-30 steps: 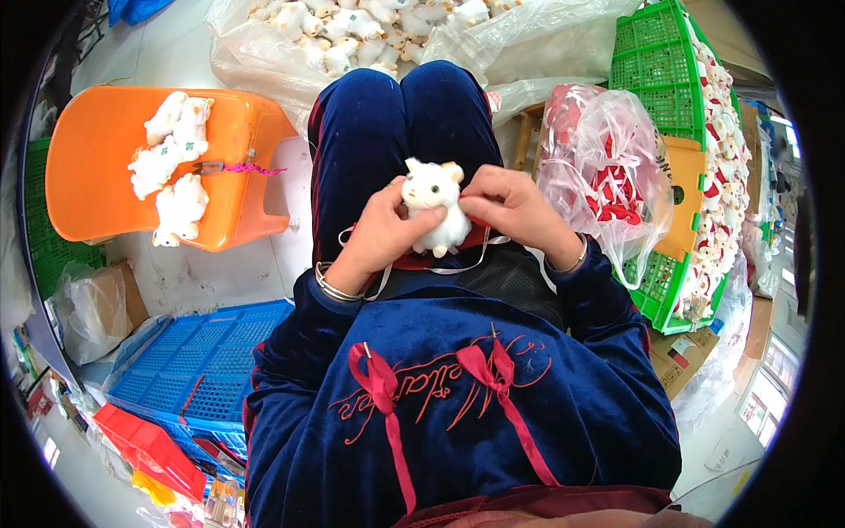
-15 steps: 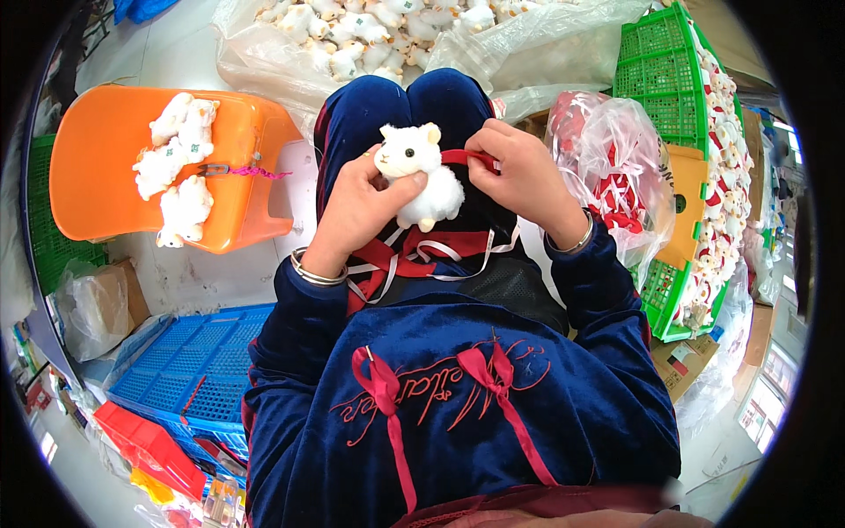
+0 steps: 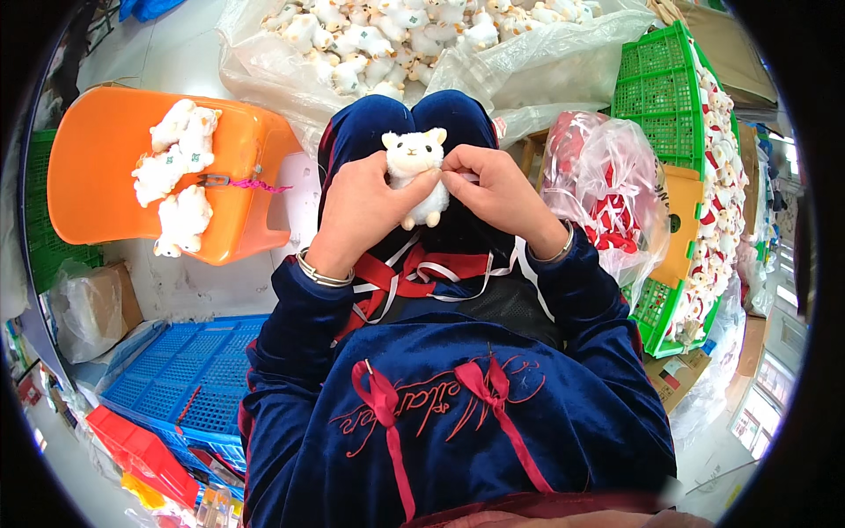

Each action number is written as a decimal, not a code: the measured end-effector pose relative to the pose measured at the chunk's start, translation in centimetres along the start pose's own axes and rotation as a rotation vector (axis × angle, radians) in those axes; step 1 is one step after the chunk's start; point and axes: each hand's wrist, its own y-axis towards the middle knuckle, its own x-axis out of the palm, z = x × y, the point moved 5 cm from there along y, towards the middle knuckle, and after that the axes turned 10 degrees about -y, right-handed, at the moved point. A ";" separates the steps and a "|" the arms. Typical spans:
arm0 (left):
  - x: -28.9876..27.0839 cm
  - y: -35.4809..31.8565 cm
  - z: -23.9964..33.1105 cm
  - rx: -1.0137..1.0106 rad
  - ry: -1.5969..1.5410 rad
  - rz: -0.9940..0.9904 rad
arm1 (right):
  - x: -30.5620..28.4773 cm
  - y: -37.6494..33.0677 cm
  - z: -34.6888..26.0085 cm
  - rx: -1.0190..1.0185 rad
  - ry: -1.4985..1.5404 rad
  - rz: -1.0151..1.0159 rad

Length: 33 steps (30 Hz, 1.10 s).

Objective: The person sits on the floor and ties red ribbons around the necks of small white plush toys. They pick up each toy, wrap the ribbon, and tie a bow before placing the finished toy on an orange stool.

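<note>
Left hand [image 3: 359, 204] grip closed round white plush toy [image 3: 413, 157], thumb across body; right hand [image 3: 495, 189] grip pinched closed at toy's neck, any item in pinch hidden; toy above lap [image 3: 473, 231], no red trim visible: work judged unfinished; far right of grip, green crate [image 3: 658, 84] of red-trimmed toys [image 3: 715, 189]; beyond grip, knees [image 3: 374, 119], then white toy pile [image 3: 370, 40]; open side room bounded by orange chair [image 3: 92, 172] edge leftward, plastic bag [image 3: 606, 145] rightward

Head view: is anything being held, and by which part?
A small white plush animal: the left hand grips its body, thumb across the front. The right hand is at its upper chest; what it pinches there cannot be told.
</note>
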 end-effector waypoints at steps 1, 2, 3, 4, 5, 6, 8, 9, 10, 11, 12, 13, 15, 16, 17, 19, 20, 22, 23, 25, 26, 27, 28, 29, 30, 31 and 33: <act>0.1 0.2 0.2 0.002 0.094 0.010 | 0.2 0.0 0.4 0.037 0.041 0.005; 0.2 0.2 0.4 0.004 0.188 0.019 | 0.2 0.0 0.9 0.042 0.071 0.012; 0.2 0.4 0.8 -0.007 0.208 0.024 | 0.2 0.1 1.3 0.087 0.087 0.009; 0.3 0.5 1.3 -0.018 0.228 0.029 | 0.2 0.2 1.7 0.132 0.102 0.007; 0.2 0.6 1.5 -0.028 0.248 0.034 | 0.3 0.4 2.1 0.177 0.117 0.006; 0.3 0.9 1.5 -0.029 0.248 0.017 | 0.4 0.5 2.3 0.164 0.129 0.025; 0.4 1.5 1.4 -0.031 0.248 -0.017 | 0.6 0.8 2.6 0.137 0.152 0.064; 0.2 1.8 1.0 -0.040 0.157 -0.070 | 0.4 0.8 2.5 0.139 0.123 0.077; -0.3 2.0 0.4 -0.048 0.067 -0.123 | 0.1 0.8 2.2 0.141 0.094 0.090; -0.7 2.1 0.0 -0.056 -0.023 -0.176 | -0.2 0.8 2.1 0.142 0.065 0.102; -1.2 2.0 -0.2 -0.089 -0.014 -0.197 | -0.2 0.7 2.3 0.152 0.061 0.090; -1.5 1.9 -0.1 -0.047 -0.021 -0.191 | -0.3 0.6 2.6 0.162 0.058 0.078; -2.0 1.6 0.0 0.034 -0.033 -0.183 | -0.4 0.4 2.8 0.168 0.042 0.046; -2.1 1.7 -0.1 -0.004 0.004 -0.199 | -0.6 0.2 2.5 0.163 0.030 0.028; -2.3 1.6 0.0 -0.033 0.066 -0.199 | -0.6 0.2 2.2 0.159 0.017 0.010; -2.2 1.4 0.6 -0.082 0.180 -0.206 | -0.7 0.1 2.1 0.184 0.036 -0.018; -2.3 1.4 0.8 -0.081 0.209 -0.188 | -0.6 0.1 2.2 0.188 0.035 -0.028; -2.1 1.2 0.3 -0.006 0.221 -0.154 | -0.5 0.1 2.3 0.201 0.031 -0.044; -2.0 1.1 0.1 0.033 0.227 -0.138 | -0.5 0.1 2.4 0.213 0.025 -0.050; -1.7 0.9 0.0 0.061 0.241 -0.109 | -0.7 0.1 2.2 0.207 -0.014 -0.041; -1.7 0.8 0.1 0.075 0.248 -0.095 | -0.9 0.1 1.9 0.185 -0.047 -0.026; -1.5 0.8 0.1 0.052 0.240 -0.106 | -1.0 0.1 1.7 0.162 -0.080 -0.012; -1.4 0.7 0.2 0.030 0.231 -0.117 | -1.0 0.1 1.7 0.149 -0.096 0.006; -1.3 0.7 0.3 0.007 0.223 -0.128 | -1.0 0.1 1.7 0.135 -0.113 0.024; -1.1 0.8 0.2 0.018 0.234 -0.128 | -0.9 0.1 1.7 0.119 -0.126 0.040; -0.9 0.8 0.1 0.029 0.246 -0.128 | -1.0 0.1 1.6 0.146 -0.163 0.039; -0.6 0.8 0.3 0.062 0.280 -0.121 | -1.2 0.1 1.5 0.203 -0.239 0.040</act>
